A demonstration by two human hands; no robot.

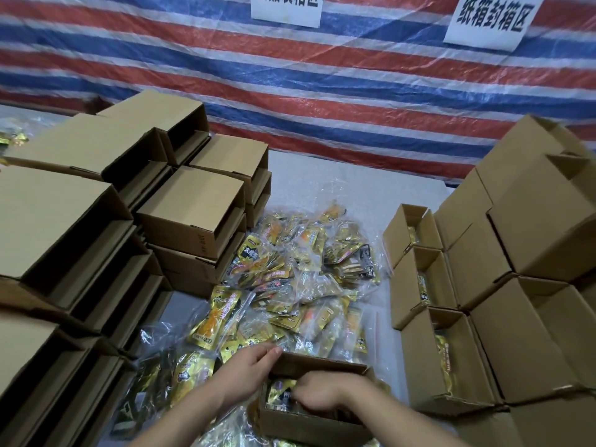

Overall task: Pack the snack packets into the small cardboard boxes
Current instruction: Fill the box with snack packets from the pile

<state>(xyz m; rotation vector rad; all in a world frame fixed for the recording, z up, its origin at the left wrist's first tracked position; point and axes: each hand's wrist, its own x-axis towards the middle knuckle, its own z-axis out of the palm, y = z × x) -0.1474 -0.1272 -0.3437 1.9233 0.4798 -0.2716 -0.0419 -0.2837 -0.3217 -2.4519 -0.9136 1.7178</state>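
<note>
The right hand is reaching into the open box nearest the camera, pinching a gold packet inside, while the left hand is gripping its far rim, the packet heap lying beyond on the tabletop.

Matt brown cardboard boxes, glossy crinkled foil-and-plastic snack packets, shiny woven-plastic tarpaulin.

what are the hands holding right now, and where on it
The left hand grips the open cardboard box by its far left rim. The right hand is inside it on a snack packet; whether it grips is unclear.
</note>
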